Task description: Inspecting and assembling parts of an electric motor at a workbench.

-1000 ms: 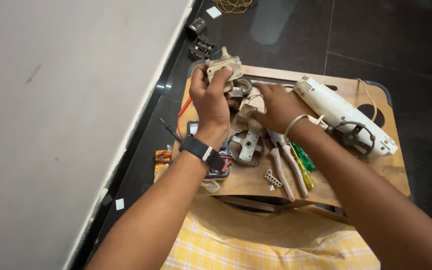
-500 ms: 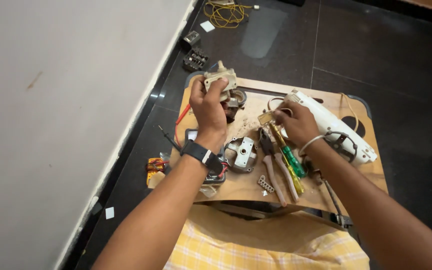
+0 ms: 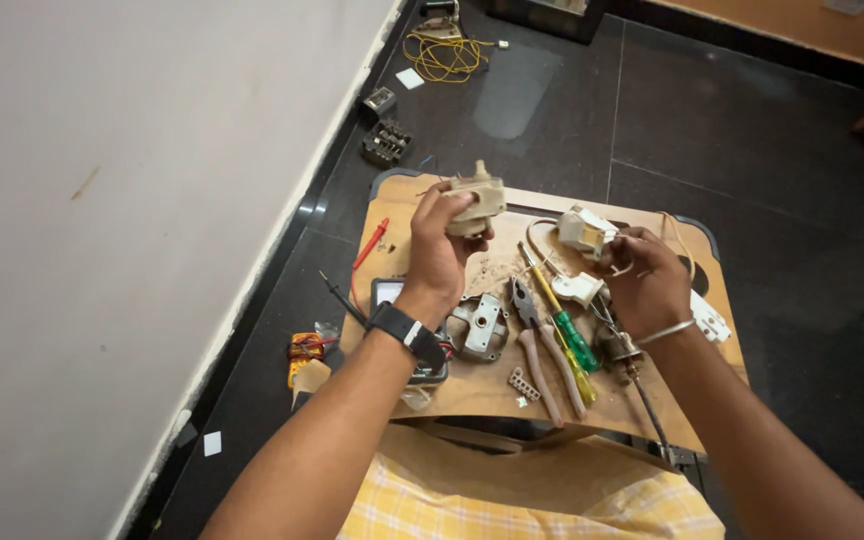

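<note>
Bare forearms, black wristwatch (image 3: 407, 334) on left wrist, thin silver bangle (image 3: 664, 332) on right wrist, yellow checked garment (image 3: 512, 500) at lap

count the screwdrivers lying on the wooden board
2, side by side on the wooden board between the hands: a yellow-handled screwdriver and a green-handled screwdriver, just right of the pliers. The right hand may hide more.

A wooden table (image 3: 592, 405) is carrying pliers (image 3: 537, 335), a green-handled screwdriver (image 3: 567, 330) and a metal bracket (image 3: 479, 325). A small ridged connector strip (image 3: 524, 384) is lying near its front edge.
</note>
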